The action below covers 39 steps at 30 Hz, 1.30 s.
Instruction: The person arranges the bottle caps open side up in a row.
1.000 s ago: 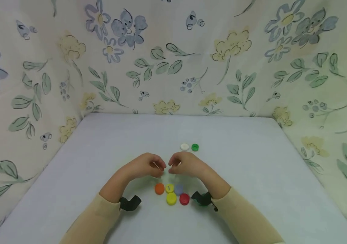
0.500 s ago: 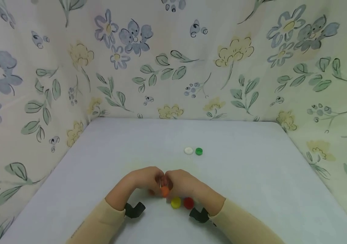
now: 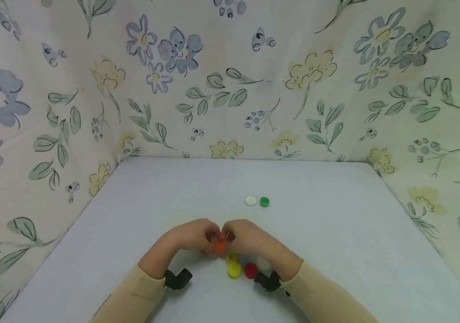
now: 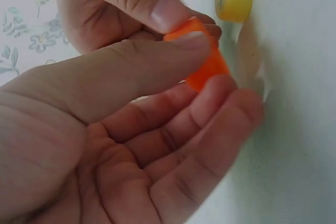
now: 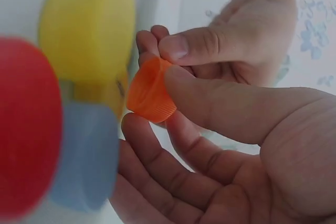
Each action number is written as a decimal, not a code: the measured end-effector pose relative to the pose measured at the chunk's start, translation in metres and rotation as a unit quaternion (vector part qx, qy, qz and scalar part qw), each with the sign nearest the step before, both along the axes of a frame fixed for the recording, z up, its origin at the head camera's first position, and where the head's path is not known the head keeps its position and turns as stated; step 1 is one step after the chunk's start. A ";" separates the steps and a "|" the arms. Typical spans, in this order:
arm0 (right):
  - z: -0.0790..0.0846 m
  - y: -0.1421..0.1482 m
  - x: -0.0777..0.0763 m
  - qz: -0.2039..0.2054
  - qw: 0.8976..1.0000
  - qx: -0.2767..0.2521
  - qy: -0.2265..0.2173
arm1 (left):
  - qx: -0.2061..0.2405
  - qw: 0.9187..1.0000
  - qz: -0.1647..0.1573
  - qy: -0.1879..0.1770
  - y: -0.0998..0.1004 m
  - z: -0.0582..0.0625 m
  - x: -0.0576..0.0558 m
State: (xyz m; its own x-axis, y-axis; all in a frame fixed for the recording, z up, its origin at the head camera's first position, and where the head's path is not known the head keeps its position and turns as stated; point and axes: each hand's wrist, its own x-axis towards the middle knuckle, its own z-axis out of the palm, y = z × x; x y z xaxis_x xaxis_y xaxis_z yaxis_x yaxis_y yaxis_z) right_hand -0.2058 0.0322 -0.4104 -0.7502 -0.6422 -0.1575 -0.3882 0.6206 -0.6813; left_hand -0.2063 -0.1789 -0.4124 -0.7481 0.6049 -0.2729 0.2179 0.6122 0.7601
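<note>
My left hand (image 3: 192, 235) and right hand (image 3: 247, 237) meet over the table, both pinching one ribbed orange bottle cap (image 3: 220, 247). In the left wrist view, the left thumb presses the orange cap (image 4: 214, 66), with curled fingers on its other side. The right wrist view shows the cap (image 5: 149, 94) tilted, its open hollow partly visible, between both thumbs and fingers. Just below the hands lie a large yellow cap (image 3: 234, 270) and a red cap (image 3: 251, 270). A smaller yellow cap (image 5: 100, 94) and a grey-blue cap (image 5: 90, 150) are partly hidden in the head view.
Farther back on the white table (image 3: 165, 188) lie a white cap (image 3: 250, 201) and a green cap (image 3: 264, 202), side by side. Floral cloth (image 3: 230, 89) hangs behind and at both sides. A black wrist camera (image 3: 178, 278) sits on the left wrist.
A second ago the hands were apart above the caps and the orange cap lay on the table. They have come down and together, and now grip that cap, slightly raised since half a second ago.
</note>
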 end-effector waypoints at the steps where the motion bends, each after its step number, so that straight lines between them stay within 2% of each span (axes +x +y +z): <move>1: 0.002 0.001 -0.002 -0.001 1.000 -0.005 -0.002 | -0.001 1.000 0.004 0.002 0.000 0.001 -0.001; 5: 0.007 0.006 -0.009 -0.019 0.999 -0.019 -0.019 | 0.007 1.000 0.027 0.015 -0.002 0.004 -0.005; 12: 0.011 0.019 -0.020 -0.093 0.993 -0.065 -0.045 | 0.049 0.996 0.071 0.024 0.012 0.015 -0.022; 19: 0.009 0.029 -0.031 -0.148 0.980 -0.124 -0.054 | 0.032 0.992 0.107 0.063 0.028 0.022 -0.038; 24: 0.009 0.033 -0.039 -0.179 0.970 -0.147 -0.072 | 0.046 0.988 0.134 0.065 0.030 0.020 -0.048; 28: 0.010 0.037 -0.045 -0.201 0.963 -0.157 -0.091 | 0.066 0.985 0.156 0.040 0.031 0.013 -0.055; 31: 0.014 0.043 -0.049 -0.217 0.960 -0.153 -0.089 | 0.072 0.977 0.202 0.021 0.033 0.007 -0.059; 35: 0.018 0.052 -0.054 -0.235 0.956 -0.157 -0.081 | 0.070 0.959 0.276 0.004 0.036 -0.005 -0.065; 39: 0.023 0.062 -0.057 -0.255 0.949 -0.170 -0.074 | 0.060 0.945 0.322 -0.001 0.040 -0.017 -0.071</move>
State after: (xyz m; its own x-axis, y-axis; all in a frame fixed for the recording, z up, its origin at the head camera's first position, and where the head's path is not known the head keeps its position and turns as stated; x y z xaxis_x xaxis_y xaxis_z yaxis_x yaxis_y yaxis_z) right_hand -0.2632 0.0938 -0.3869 -0.9631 -0.2339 -0.1329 0.0182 0.4362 -0.8997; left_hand -0.2777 -0.1390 -0.4295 -0.9711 0.0514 -0.2332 -0.1722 0.5261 0.8328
